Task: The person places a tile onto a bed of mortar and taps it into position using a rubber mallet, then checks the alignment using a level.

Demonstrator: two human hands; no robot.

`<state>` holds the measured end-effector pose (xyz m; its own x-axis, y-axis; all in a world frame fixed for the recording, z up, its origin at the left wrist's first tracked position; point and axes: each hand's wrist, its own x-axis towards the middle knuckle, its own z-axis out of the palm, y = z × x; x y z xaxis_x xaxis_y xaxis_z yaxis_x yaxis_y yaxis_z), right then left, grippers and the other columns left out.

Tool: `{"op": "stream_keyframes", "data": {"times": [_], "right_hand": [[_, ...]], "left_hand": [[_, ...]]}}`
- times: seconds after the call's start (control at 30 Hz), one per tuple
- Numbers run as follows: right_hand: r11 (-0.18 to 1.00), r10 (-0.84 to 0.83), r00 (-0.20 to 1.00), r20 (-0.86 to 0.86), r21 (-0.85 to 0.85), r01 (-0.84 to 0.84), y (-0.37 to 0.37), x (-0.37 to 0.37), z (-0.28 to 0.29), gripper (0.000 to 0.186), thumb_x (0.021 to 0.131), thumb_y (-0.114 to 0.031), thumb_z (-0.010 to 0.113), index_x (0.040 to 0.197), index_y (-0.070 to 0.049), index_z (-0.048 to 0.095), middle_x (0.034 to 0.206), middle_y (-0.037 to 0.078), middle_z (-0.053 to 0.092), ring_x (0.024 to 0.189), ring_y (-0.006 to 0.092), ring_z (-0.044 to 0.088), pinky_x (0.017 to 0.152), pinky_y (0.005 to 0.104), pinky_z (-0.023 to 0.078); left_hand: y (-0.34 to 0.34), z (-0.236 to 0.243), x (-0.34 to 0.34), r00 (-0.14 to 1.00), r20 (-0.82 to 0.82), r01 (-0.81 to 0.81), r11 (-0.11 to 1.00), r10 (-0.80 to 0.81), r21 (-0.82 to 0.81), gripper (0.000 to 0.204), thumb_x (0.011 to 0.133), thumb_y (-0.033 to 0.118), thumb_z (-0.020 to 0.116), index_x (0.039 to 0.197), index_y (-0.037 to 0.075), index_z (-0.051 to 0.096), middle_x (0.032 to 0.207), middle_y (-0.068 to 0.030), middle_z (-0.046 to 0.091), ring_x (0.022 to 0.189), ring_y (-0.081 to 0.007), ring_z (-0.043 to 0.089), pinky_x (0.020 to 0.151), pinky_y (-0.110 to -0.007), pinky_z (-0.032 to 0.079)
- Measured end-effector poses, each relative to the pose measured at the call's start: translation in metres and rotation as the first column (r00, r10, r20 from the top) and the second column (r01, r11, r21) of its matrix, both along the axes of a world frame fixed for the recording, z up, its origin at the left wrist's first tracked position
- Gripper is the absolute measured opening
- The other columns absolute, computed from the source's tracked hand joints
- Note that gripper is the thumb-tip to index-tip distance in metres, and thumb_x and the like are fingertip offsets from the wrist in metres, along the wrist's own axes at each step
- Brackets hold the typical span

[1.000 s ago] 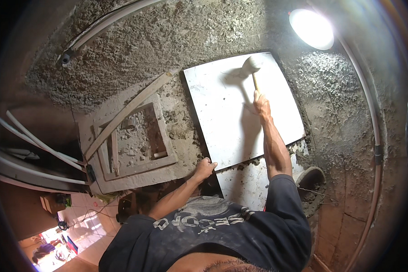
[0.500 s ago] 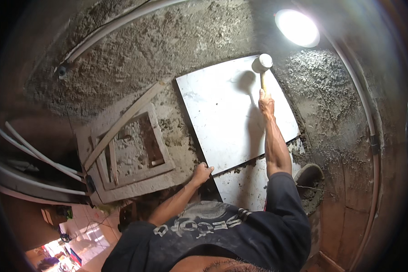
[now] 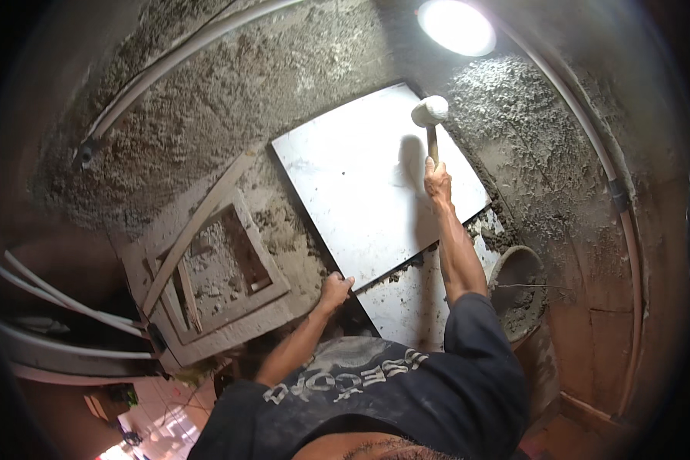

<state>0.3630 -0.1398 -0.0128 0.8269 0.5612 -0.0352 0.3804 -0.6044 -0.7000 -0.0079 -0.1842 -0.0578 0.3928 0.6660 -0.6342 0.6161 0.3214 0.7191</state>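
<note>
**Mallet up over the white tile!**

From the head view, we have the right hand (image 3: 438, 184) wrapped around the handle of a pale, round-headed mallet (image 3: 430, 111), its head over the far right edge of a large white square tile (image 3: 353, 192). The tile lies tilted to our view, mid-picture, against rough grey mortar (image 3: 207, 115). And the left hand (image 3: 335, 292)? Fingers curled, thumb right by the tile's near corner; whether it grips that corner, we cannot tell.

To the containers! Right of the right forearm we spot a round, dark bucket (image 3: 520, 264) with a grey, lumpy mix inside. Over on the left, a grey rectangular frame (image 3: 257, 238) holds broken rubble (image 3: 218, 264), a long wooden strip (image 3: 197, 220) slanting across it.

Writing: pale block lettering crosses the dark shirt (image 3: 406, 406), upside down to us.

The lower handle vanishes inside the fist, forearm and shirt hide part of a mortar-spotted white panel (image 3: 406, 303), and the glaring white lamp (image 3: 457, 27) is cut off at the top.
</note>
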Motion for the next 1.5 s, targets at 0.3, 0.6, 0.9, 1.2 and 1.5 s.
{"op": "stream_keyframes", "data": {"times": [0.3, 0.6, 0.9, 1.2, 1.5], "right_hand": [[0.998, 0.018, 0.998, 0.060, 0.062, -0.022, -0.056, -0.011, -0.010, 0.062, 0.093, -0.050, 0.038, 0.108, 0.009, 0.051, 0.094, 0.032, 0.062, 0.092, 0.0428, 0.061, 0.079, 0.0455, 0.048], [0.970, -0.234, 0.968, -0.085, 0.051, 0.239, -0.076, -0.054, 0.032, 0.068, 0.093, -0.052, 0.038, 0.107, 0.013, 0.051, 0.097, 0.036, 0.059, 0.096, 0.0486, 0.058, 0.085, 0.0482, 0.045], [0.952, -0.305, 0.924, 0.233, 0.044, 0.303, -0.127, -0.065, -0.021, 0.063, 0.094, -0.053, 0.037, 0.101, 0.007, 0.054, 0.084, 0.027, 0.057, 0.079, 0.0420, 0.059, 0.074, 0.0496, 0.046], [0.965, -0.213, 0.977, -0.010, -0.156, 0.209, -0.068, -0.045, -0.002, 0.063, 0.093, -0.047, 0.039, 0.108, 0.013, 0.050, 0.100, 0.036, 0.058, 0.101, 0.0462, 0.057, 0.085, 0.0474, 0.046], [0.986, -0.084, 0.996, 0.007, -0.142, 0.085, 0.060, -0.010, -0.005, 0.060, 0.093, -0.049, 0.040, 0.103, 0.009, 0.053, 0.083, 0.029, 0.063, 0.081, 0.0428, 0.062, 0.074, 0.0477, 0.047]], "left_hand": [[0.000, 0.008, 0.001, 1.000, 0.018, -0.008, 1.000, 0.008, 0.007, 0.033, 0.082, 0.024, 0.065, 0.086, -0.007, 0.058, 0.070, -0.0117, 0.061, 0.056, -0.0197, 0.062, 0.052, -0.032, 0.050], [0.002, -0.003, -0.006, 0.998, 0.063, -0.015, 0.999, 0.017, -0.036, 0.032, 0.081, 0.024, 0.065, 0.083, -0.007, 0.058, 0.073, -0.0137, 0.063, 0.057, -0.0198, 0.062, 0.049, -0.032, 0.049], [0.001, -0.002, -0.002, 0.996, 0.094, 0.011, 0.998, -0.005, -0.065, 0.033, 0.081, 0.025, 0.065, 0.085, -0.007, 0.057, 0.072, -0.0143, 0.062, 0.055, -0.0210, 0.060, 0.053, -0.034, 0.049], [0.001, -0.015, -0.003, 0.997, 0.079, 0.025, 0.998, -0.021, -0.050, 0.033, 0.080, 0.028, 0.066, 0.081, -0.004, 0.056, 0.067, -0.0161, 0.062, 0.060, -0.0265, 0.062, 0.060, -0.039, 0.048], [0.003, -0.012, -0.010, 0.999, 0.028, 0.039, 0.998, -0.037, -0.056, 0.037, 0.081, 0.031, 0.066, 0.086, -0.005, 0.057, 0.071, -0.0155, 0.062, 0.068, -0.0282, 0.062, 0.065, -0.040, 0.047]]}}
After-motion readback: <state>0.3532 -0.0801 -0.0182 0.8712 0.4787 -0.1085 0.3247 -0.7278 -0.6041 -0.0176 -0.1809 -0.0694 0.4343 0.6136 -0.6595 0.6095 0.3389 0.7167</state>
